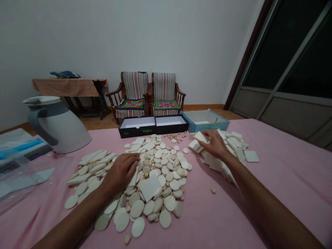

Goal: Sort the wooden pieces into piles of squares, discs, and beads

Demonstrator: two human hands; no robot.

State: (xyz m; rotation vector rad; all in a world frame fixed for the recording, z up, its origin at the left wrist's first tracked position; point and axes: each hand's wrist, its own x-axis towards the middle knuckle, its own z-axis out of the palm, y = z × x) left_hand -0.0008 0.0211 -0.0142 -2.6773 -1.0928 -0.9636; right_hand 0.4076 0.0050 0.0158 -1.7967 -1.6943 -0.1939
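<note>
A large heap of pale round discs [164, 169] lies before me on the pink cloth, with flat square tiles mixed in. My left hand [121, 171] rests on the left part of this heap, its fingers curled and closed, the tips partly hidden. Beside its thumb a white tile [134, 177] stands tilted; whether the hand grips it is unclear. My right hand [214, 144] is closed on a white square tile [200, 137] at the left end of a second pile, made of white square tiles [234, 141]. Another square tile [150, 187] lies flat on top of the discs.
Behind the heaps stand two black trays [137, 132] and a light-blue box [207, 121]. A white-and-grey jug [64, 128] and plastic packaging [20, 162] are at the left. Small wooden pieces [178, 136] lie scattered on the pink cloth [280, 166].
</note>
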